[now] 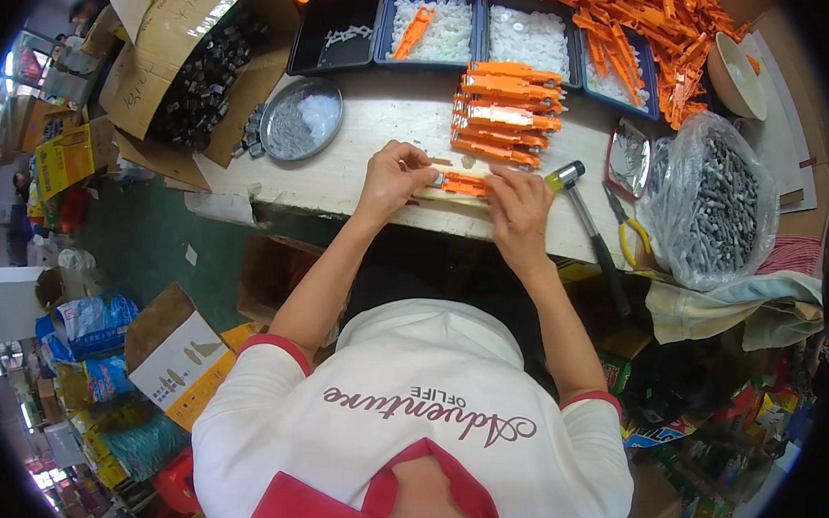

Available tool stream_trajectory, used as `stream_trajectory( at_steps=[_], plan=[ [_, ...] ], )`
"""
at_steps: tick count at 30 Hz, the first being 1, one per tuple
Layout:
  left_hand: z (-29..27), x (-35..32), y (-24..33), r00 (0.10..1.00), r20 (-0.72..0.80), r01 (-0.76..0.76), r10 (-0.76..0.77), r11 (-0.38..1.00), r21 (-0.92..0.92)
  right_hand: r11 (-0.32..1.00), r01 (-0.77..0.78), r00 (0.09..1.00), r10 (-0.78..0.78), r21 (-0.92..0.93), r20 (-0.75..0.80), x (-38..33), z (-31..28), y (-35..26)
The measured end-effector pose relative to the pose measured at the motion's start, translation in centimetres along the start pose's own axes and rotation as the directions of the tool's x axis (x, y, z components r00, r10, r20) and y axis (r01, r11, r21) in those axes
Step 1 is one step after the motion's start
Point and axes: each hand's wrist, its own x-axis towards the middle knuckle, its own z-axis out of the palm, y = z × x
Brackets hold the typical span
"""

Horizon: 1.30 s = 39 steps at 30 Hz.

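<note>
Centre frame: left hand and right hand both pinch an orange part by its ends, pressed flat on the bench edge, probably to steady it for fitting. Just above lies a stack of like parts; a hammer and pliers lie right, within reach. White worn bench, trays along the top, screw bag right, cartons upper left; cluttered workshop floor.
</note>
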Motion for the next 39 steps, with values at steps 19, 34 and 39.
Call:
stream_trajectory(
  at_steps=[19,34,39],
  plan=[
    [2.1,21.3,6.8,0.948,0.234,-0.289,0.218,0.272,0.918,0.613,-0.468,0.738,0.667,-0.636,0.101,4.5,-9.4,16.5],
    [-0.6,17.2,7.4,0.954,0.146,-0.261,0.263,0.965,-0.035,0.645,-0.344,0.786,0.596,-0.682,0.167,5.0,-8.5,16.8],
    [-1.7,13.4,7.1,0.987,0.118,-0.044,0.112,0.882,-0.469,0.796,-0.323,0.903,0.421,-0.513,0.084,3.6,-9.5,17.0]
  ],
)
